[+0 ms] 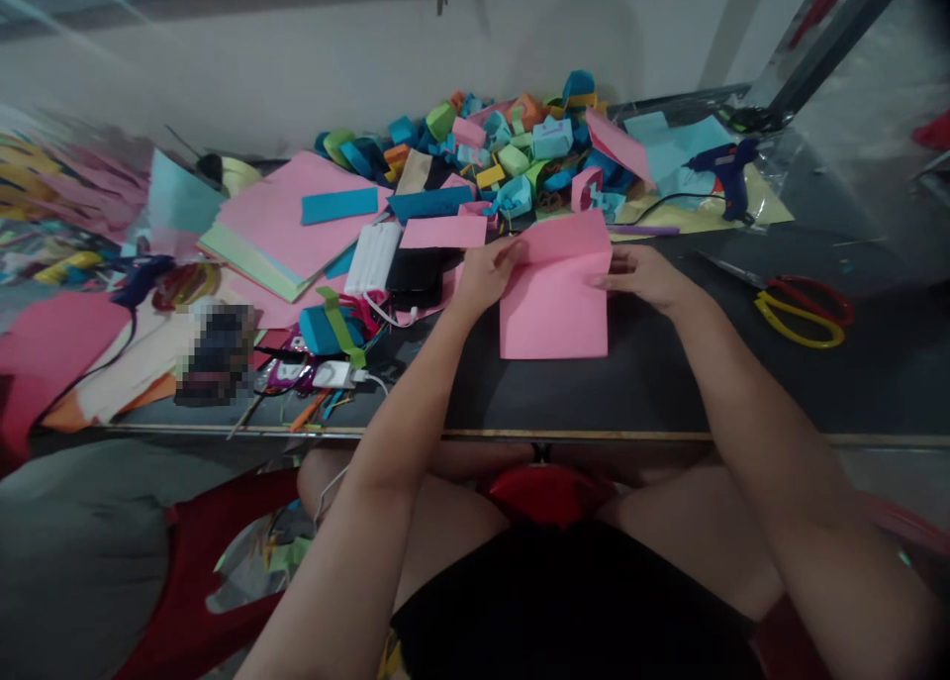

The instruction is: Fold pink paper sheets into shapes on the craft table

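Observation:
A sheet of pink paper (553, 314) is between my hands over the dark table, its far part bent up along a crease. My left hand (490, 272) pinches the paper's left edge near that crease. On the opposite edge, my right hand (644, 276) grips the paper between thumb and fingers. Just beyond my left hand lies a narrow pink paper strip (443, 232). To the right of my right hand rests a pair of scissors (787, 299) with red and yellow handles, blades pointing away to the left.
Folded coloured paper pieces (512, 150) are heaped along the back. A blue glue gun (731, 177) lies at the back right. Pink sheets (282, 215), a white power bank (372, 256) and a black object (416, 276) lie left. The table edge (579, 437) runs before my lap.

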A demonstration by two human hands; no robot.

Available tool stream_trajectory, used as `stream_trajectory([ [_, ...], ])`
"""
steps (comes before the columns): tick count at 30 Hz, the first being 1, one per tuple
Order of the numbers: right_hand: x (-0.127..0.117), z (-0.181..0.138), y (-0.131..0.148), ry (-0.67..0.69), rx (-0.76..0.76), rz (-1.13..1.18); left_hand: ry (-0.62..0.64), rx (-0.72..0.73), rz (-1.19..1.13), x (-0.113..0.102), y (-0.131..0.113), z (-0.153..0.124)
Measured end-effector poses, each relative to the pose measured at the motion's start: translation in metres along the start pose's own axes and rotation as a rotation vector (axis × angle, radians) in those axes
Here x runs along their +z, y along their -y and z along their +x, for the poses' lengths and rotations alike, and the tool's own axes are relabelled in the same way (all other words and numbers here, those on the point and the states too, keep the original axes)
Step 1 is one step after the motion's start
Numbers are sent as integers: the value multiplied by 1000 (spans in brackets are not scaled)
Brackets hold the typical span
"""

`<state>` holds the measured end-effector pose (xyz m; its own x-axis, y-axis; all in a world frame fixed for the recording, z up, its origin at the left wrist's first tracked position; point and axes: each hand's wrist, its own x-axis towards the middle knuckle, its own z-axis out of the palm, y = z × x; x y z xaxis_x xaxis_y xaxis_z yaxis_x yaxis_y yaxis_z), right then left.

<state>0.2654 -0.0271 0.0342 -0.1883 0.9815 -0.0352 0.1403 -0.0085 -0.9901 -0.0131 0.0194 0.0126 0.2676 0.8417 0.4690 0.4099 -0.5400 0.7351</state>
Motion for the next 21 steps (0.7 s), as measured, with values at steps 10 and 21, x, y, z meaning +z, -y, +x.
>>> stream_trajectory([
  [10,-7,0,4,-192,-172,-56,-324,-213,-400,-4,-2,6],
  [21,-4,0,6,-254,-247,-101,-428,-299,-750,1,-9,8],
])
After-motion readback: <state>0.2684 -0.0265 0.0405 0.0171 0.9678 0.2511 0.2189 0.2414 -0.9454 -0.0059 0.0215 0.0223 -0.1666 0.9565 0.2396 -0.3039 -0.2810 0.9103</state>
